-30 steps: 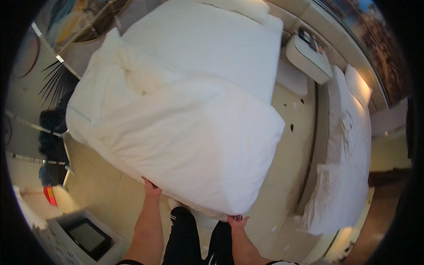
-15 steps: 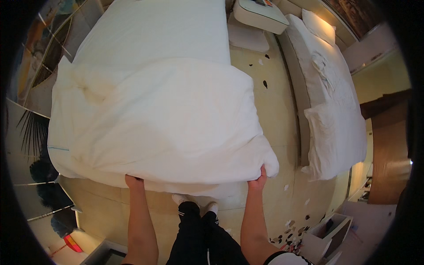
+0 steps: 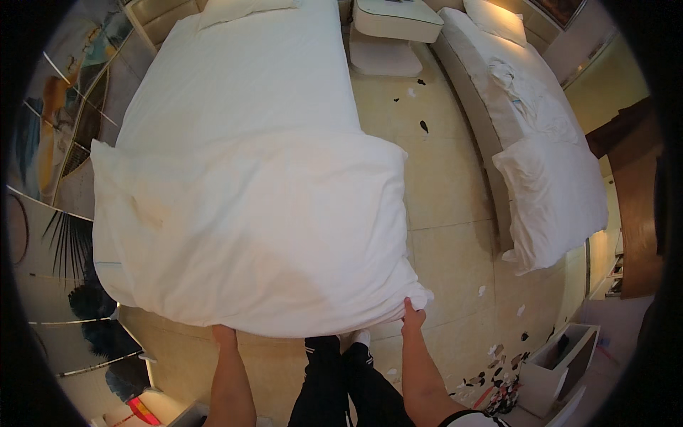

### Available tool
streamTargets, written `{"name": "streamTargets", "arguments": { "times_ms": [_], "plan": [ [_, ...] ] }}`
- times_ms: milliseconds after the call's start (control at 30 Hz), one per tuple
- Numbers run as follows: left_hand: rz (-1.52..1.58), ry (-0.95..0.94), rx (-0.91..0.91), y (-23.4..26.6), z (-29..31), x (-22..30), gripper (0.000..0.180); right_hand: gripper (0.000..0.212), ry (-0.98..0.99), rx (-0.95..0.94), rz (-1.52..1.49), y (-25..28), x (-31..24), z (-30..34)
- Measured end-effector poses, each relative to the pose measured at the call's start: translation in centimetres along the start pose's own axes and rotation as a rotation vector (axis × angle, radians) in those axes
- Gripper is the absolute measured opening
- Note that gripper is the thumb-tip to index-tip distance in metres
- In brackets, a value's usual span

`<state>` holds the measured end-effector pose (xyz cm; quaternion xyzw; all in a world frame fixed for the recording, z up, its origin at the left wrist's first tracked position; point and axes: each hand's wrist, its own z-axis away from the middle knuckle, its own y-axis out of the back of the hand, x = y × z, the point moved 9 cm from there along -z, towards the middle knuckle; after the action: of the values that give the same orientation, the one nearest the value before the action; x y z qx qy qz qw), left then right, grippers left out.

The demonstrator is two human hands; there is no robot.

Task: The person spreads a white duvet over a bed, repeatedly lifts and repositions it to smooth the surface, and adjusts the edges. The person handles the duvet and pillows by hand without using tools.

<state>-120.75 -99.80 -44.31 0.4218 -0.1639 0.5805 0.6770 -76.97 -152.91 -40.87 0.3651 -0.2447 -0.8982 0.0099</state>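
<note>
A thick white duvet (image 3: 263,228) lies bunched over the near half of a bed with a white sheet (image 3: 242,78). A brownish stain (image 3: 146,213) shows on its left part. My left hand (image 3: 225,334) grips the duvet's near edge left of my legs; its fingertips are hidden under the cloth. At the near right corner, my right hand (image 3: 413,317) is closed on the duvet, thumb on top. The stretch of edge between both hands hangs over my feet, covering most of them.
To the right stands a second bed (image 3: 484,135) with rumpled white bedding. Between the beds is a white bedside table (image 3: 398,25). Dark and pale petal-like pieces (image 3: 498,377) lie on the tiled floor near an open white drawer unit (image 3: 558,370). A decorated wall panel (image 3: 71,92) lines the left side.
The duvet's near edge has come closer to me with both hands, and its far fold has slid back. More of the sheet and a pillow at the bed's head now show.
</note>
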Motion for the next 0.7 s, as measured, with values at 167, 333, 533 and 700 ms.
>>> {"name": "streamTargets", "arguments": {
  "times_ms": [167,333,533,700],
  "plan": [
    [-0.686,-0.095,-0.089,-2.8,1.2,0.1,0.028,0.068,0.792,0.103,0.621,-2.5,-9.7,8.1],
    [-1.112,-0.424,-0.431,-7.1,9.8,1.0,0.028,0.058,1.265,-0.596,1.383,-13.6,-6.7,19.7],
    [-0.957,-0.739,-0.698,-3.2,24.2,7.4,0.029,0.052,0.833,-0.855,1.583,-17.9,-7.2,19.7],
    [-0.655,-0.669,-0.721,8.0,24.2,11.0,0.028,0.031,1.161,-0.940,1.073,-19.3,-8.8,29.3]
  ]
}}
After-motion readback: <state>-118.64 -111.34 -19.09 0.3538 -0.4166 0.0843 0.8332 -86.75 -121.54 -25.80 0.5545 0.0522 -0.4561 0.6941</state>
